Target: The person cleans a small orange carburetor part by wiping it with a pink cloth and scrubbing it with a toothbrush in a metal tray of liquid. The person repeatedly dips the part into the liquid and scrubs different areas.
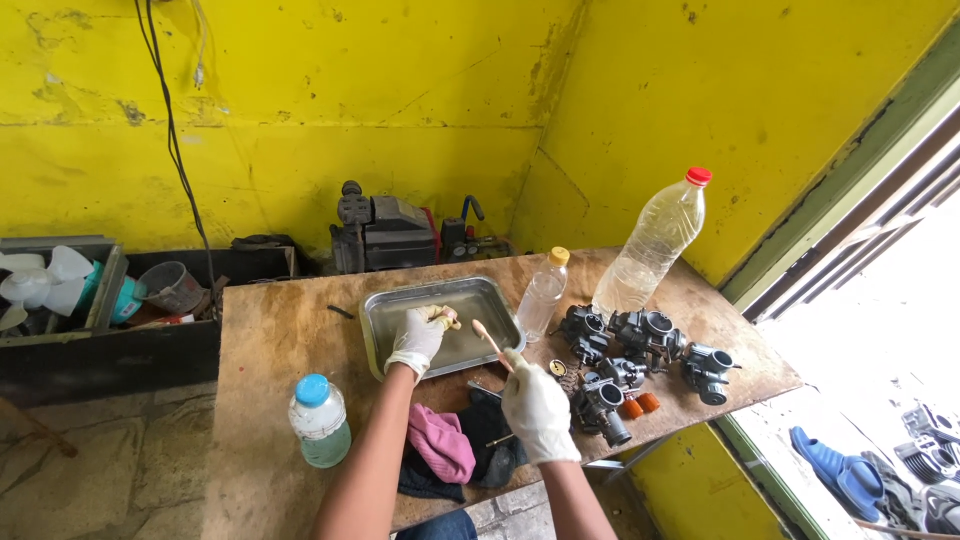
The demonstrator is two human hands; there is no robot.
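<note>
Left hand, white-gloved, pinching small yellowish part over shallow rectangular metal tray. Right hand, gloved, gripping thin wooden-handled brush, pointing 11 o'clock toward tray. Wooden bench beneath.

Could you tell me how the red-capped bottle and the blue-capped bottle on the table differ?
The red-capped bottle is tall and leans against the wall; the blue-capped bottle is short and stands upright. The red-capped bottle holds clear liquid at the table's far right; the blue-capped bottle's contents look pale green, near the front left. Both are capped, see-through plastic.
</note>
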